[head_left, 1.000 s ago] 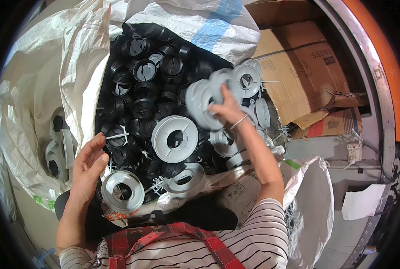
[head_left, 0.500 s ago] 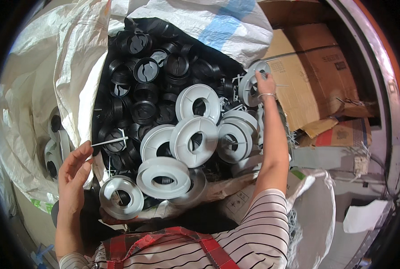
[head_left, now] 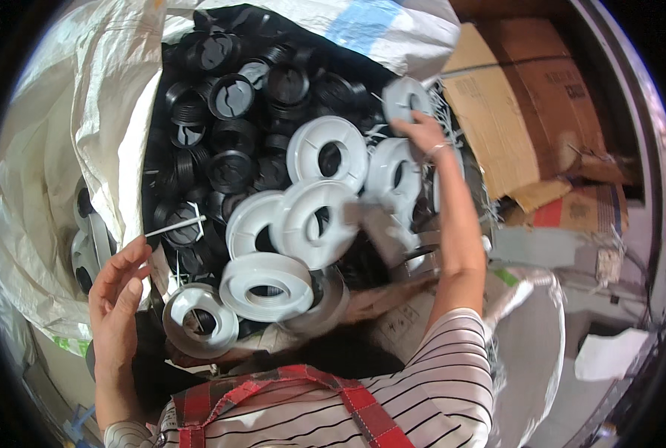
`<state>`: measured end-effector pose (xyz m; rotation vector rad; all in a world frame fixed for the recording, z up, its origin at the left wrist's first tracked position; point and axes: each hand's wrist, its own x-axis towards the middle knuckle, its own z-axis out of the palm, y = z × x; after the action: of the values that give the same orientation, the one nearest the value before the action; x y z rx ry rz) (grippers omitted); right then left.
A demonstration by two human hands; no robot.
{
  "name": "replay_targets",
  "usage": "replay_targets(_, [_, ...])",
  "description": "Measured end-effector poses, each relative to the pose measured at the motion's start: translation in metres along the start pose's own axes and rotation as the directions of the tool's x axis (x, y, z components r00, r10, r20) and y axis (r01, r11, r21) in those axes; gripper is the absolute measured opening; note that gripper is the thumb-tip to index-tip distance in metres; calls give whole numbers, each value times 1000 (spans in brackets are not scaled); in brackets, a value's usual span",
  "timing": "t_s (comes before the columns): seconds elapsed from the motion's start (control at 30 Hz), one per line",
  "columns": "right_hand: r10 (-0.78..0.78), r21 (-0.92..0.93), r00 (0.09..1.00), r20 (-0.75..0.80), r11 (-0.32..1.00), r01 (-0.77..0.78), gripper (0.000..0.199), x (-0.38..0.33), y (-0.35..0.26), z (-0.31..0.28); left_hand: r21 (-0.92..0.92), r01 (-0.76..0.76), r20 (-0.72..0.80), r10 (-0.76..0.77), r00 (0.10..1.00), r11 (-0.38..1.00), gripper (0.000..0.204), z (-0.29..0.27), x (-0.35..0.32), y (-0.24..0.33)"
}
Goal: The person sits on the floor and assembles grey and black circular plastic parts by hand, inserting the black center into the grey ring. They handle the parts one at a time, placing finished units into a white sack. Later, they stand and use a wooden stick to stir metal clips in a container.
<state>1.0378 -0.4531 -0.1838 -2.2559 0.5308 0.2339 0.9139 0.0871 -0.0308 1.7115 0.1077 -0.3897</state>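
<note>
Your right hand (head_left: 421, 131) gripping a grey plastic ring (head_left: 405, 98) at the far edge of the open white sack (head_left: 105, 112), your left hand (head_left: 118, 287) open-fingered (holding nothing) beside a thin white stick (head_left: 175, 226), grey rings (head_left: 314, 220) heaped over black caps (head_left: 232, 97)

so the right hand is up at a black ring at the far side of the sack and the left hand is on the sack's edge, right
Not quite: the ring is grey, not black. The head view shows the right hand up at a grey ring at the far side of the sack, with black rings lying further left. The left hand is at the sack's edge.
</note>
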Motion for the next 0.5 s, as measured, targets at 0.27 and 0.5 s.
replay_targets(0.27, [-472,22,882,15,882,471,40,-164,-95,117,-5,-50,41,50,998,999,51,-7,-3,-3])
replay_targets(0.5, [-216,-438,803,-555,897,-62,70,-120,4,0,51,-92,-77,96,992,994,33,-33,-17,-19])
